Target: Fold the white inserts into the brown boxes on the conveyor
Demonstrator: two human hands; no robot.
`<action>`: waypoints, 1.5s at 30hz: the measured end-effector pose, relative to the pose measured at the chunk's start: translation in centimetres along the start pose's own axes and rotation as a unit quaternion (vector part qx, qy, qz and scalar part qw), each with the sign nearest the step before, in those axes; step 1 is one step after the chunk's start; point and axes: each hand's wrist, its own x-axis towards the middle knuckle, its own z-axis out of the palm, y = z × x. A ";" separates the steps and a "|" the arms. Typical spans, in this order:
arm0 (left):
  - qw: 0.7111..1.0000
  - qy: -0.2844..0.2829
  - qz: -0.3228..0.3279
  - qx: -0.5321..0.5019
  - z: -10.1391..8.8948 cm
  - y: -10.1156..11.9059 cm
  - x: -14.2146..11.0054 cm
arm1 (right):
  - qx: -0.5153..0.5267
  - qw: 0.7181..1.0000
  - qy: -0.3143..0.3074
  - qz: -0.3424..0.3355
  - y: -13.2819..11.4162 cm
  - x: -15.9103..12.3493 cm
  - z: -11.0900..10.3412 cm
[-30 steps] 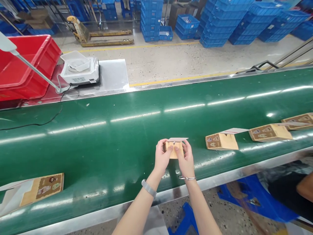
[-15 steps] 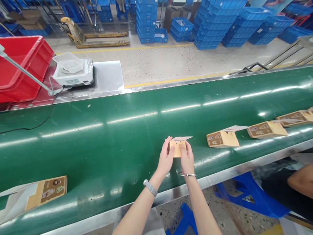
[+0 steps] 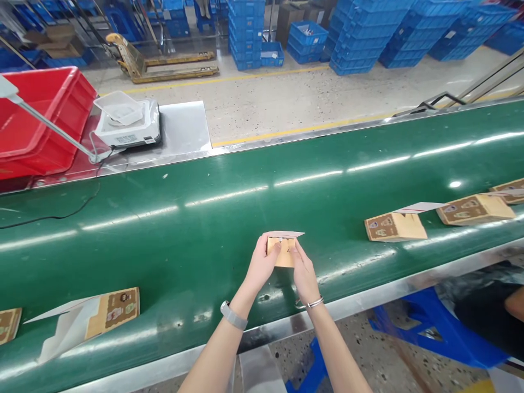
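Observation:
A small tan cardboard box [image 3: 282,259] is held between my two hands over the green conveyor belt. Its pale top flap stands out at the far side, pointing right. My left hand [image 3: 263,261] grips the left side, thumb on the near face. On the right side, my right hand [image 3: 303,268] is closed round the box, its thumb also on that face. Something small and whitish shows near the box's upper edge, too small to name. The far sides of the box and several fingertips are hidden.
On the green belt [image 3: 196,284], an open printed carton [image 3: 118,312] lies to the left, with another carton [image 3: 8,325] at the edge. Several printed boxes [image 3: 395,226] stand to the right. Beyond the belt are a scale [image 3: 131,131] and red bin [image 3: 53,120]. A person's arm [image 3: 516,305] shows at right.
The open carton on the left has moved right, and a second has come into view behind it. The boxes on the right appear farther right. Both hands still hold the box.

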 end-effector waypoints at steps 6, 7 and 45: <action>0.998 0.047 0.016 0.026 2.2 -0.8 0.3 | 0.127 0.992 0.002 0.013 1.1 1.0 -0.8; 0.998 0.052 0.016 0.026 2.6 -0.9 0.4 | 0.134 0.991 0.002 0.012 1.2 1.2 -1.0; 0.861 -0.211 0.304 0.349 -2.5 0.9 2.1 | -0.267 0.843 -0.089 -0.458 1.1 4.5 -8.1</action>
